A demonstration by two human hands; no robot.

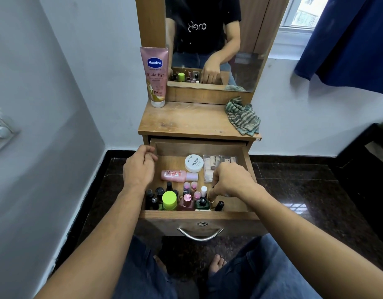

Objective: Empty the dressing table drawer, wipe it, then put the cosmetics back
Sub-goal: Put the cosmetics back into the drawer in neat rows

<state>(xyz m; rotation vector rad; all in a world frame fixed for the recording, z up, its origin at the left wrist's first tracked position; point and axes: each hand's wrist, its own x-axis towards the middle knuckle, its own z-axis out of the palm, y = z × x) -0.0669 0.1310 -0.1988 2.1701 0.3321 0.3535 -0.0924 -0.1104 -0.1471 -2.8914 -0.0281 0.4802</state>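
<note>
The wooden drawer (199,215) is pulled open and holds several cosmetics: a white nail polish remover jar (193,163), a pink bottle (178,175) lying flat, a clear pack of tubes (216,161), a lime-capped bottle (169,200) and several small nail polish bottles (187,200). My right hand (228,181) reaches down into the drawer's front right and pinches a small gold-topped item (211,199), mostly hidden by the fingers. Over the drawer's left wall, my left hand (140,168) hovers with loosely curled fingers and holds nothing.
A pink Vaseline tube (155,76) stands at the back left of the tabletop (186,120). A striped green cloth (242,116) lies crumpled on its right. The mirror (210,42) rises behind. A blue curtain (348,39) hangs at right. My knees sit below the drawer.
</note>
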